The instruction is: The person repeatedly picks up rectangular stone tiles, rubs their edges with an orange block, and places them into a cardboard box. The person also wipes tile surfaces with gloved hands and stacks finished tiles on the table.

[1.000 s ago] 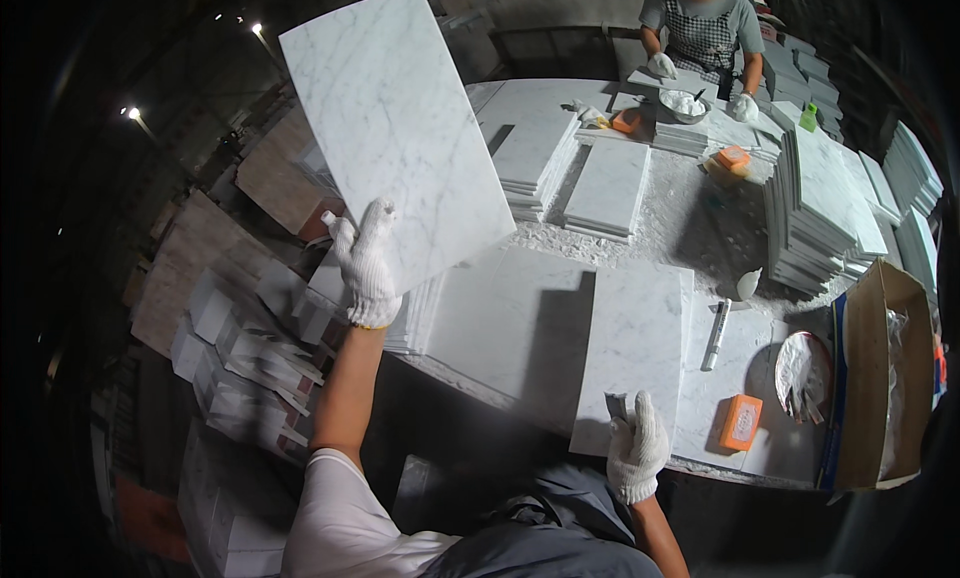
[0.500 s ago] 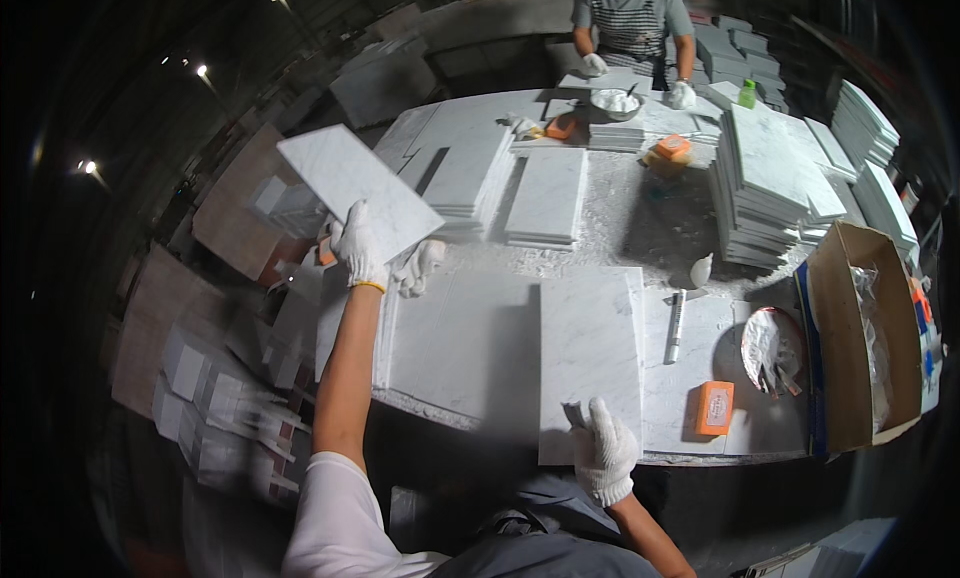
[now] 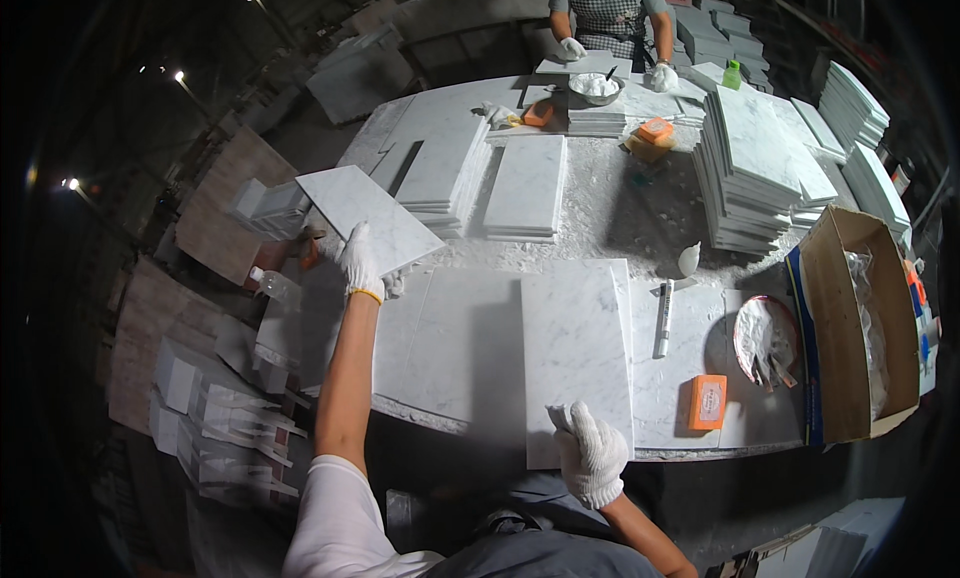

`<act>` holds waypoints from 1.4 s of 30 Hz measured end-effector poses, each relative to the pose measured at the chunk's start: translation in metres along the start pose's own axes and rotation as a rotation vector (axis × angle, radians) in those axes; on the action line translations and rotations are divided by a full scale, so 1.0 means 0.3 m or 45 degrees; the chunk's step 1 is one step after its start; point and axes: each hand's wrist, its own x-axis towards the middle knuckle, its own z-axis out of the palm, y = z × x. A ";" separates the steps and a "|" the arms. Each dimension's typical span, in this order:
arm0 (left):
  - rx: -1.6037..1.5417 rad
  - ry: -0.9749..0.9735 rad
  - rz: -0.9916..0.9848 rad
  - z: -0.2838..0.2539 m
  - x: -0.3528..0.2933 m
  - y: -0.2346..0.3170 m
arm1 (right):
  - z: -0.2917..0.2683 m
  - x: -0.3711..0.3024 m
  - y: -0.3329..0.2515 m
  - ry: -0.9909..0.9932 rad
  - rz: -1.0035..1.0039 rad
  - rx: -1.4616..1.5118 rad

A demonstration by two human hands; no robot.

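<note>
My left hand (image 3: 362, 265), in a white knit glove, grips a white marble tile (image 3: 365, 215) by its near edge and holds it tilted over the left side of the table. My right hand (image 3: 594, 456), also gloved, is closed over the near end of another marble tile (image 3: 575, 338), which lies lengthwise on the table on top of a second one. A small dark grey flat piece (image 3: 556, 418) sticks out between the thumb and fingers; its kind is not clear. Part of a spare glove (image 3: 393, 283) shows behind my left hand.
Right of the tile lie a marker (image 3: 664, 320), an orange box (image 3: 708, 402), a dish of white paste (image 3: 766, 340) and an open cardboard box (image 3: 868, 328). Tall tile stacks (image 3: 745, 178) stand behind. Across the table, a gloved person (image 3: 605, 23) works near a bowl (image 3: 597, 88).
The tile in my left hand has come down a little and leans at a flatter angle. My right hand stays at the near end of its tile. The whole view has shifted slightly.
</note>
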 end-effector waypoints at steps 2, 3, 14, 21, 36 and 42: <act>0.057 -0.025 -0.062 0.024 -0.015 -0.005 | -0.001 0.003 -0.001 0.018 -0.015 -0.005; 0.115 -0.037 -0.051 0.034 -0.013 -0.013 | 0.000 0.004 0.000 0.016 -0.009 -0.015; 0.352 -0.210 -0.006 0.108 0.145 -0.213 | -0.001 0.026 0.015 0.052 -0.085 0.120; 0.329 -0.219 -0.095 0.129 0.166 -0.246 | -0.014 0.047 0.002 -0.089 0.049 0.070; 0.329 -0.321 -0.104 0.099 0.210 -0.235 | -0.023 0.061 -0.005 -0.099 0.106 0.032; 0.429 -0.255 -0.100 0.114 0.202 -0.234 | -0.031 0.070 -0.005 -0.133 0.191 0.124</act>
